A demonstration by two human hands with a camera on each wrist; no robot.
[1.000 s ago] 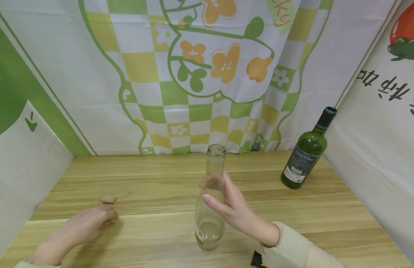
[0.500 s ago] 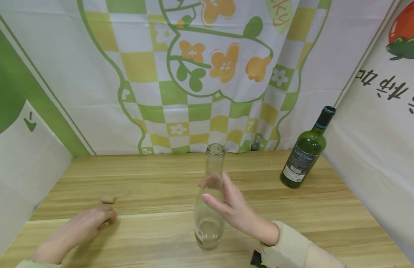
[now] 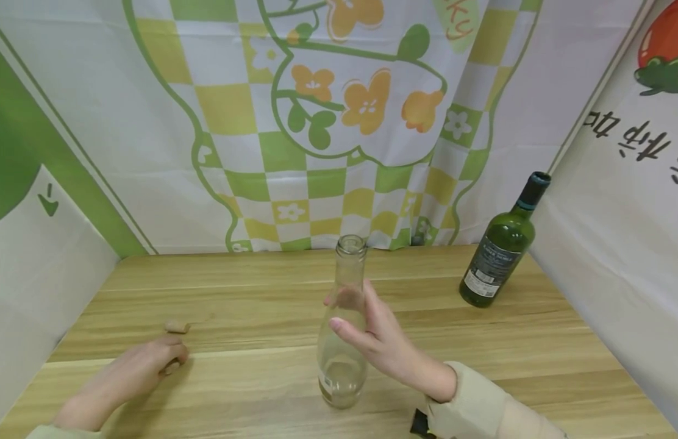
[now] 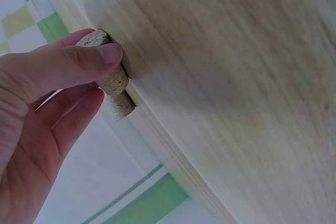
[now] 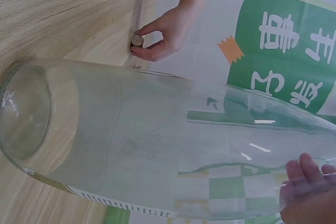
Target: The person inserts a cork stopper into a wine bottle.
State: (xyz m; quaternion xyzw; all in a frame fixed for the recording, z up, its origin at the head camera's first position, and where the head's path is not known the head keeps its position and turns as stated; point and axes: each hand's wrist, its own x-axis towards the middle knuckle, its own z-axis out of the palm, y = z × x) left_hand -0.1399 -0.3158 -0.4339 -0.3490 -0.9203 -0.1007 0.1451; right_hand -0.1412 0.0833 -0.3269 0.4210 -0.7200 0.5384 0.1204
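Note:
Near the left of the table, my left hand (image 3: 133,375) pinches a cork (image 4: 115,82) between thumb and fingers. In the left wrist view the thumb lies across it, and a second cork (image 4: 122,107) shows just beyond. That second cork lies on the wood past the fingertips in the head view. My right hand (image 3: 388,344) grips a clear glass bottle (image 3: 341,360) around its upper body from the right side. The bottle stands upright with an uncovered mouth and a label low on its side. Through the glass, some of the right fingers show in the right wrist view.
At the back right of the wooden table (image 3: 251,305) stands a green wine bottle (image 3: 498,259) with a dark label and dark neck. Printed cloth (image 3: 317,183) hangs behind the table and along both sides. A small black object (image 3: 421,422) sits by the right sleeve.
My left hand has shifted very slightly left and toward me, and more of the cork shows under its fingers. My right hand keeps its grip and the clear bottle stays in place.

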